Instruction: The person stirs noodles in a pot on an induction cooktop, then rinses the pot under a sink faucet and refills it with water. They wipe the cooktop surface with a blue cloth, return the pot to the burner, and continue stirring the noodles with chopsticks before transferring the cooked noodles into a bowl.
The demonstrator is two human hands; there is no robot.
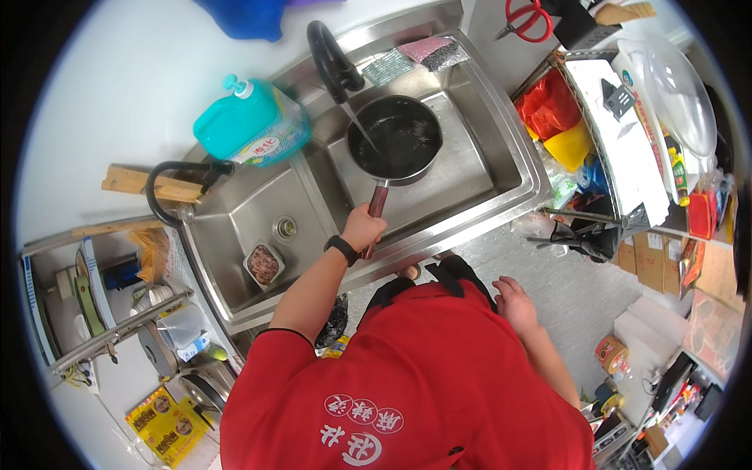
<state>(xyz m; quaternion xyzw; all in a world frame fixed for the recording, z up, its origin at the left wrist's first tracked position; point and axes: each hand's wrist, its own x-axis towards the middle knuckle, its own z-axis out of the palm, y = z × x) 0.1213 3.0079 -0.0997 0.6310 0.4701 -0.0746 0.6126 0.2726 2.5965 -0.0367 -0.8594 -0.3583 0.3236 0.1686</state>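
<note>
My left hand (pixel 362 228) is closed around the reddish-brown handle of a black saucepan (pixel 423 138). The pan sits in the right basin (pixel 470 182) of a steel double sink. From the black faucet (pixel 329 64) a thin stream of water falls into the pan, where dark liquid shows. My right hand (pixel 516 302) hangs beside my body over the floor, with its fingers a little apart and nothing visible in it. In the left basin (pixel 217 235) a small square container of what looks like raw meat (pixel 264 265) lies close to the drain (pixel 285 228).
A turquoise pump jug (pixel 249 126) stands behind the left basin, near a second black faucet (pixel 154 188). Scouring cloths (pixel 388 67) lie on the sink's back ledge. Red-handled scissors (pixel 531 20) hang at top right. A loaded shelf (pixel 623 135) flanks the sink on the right.
</note>
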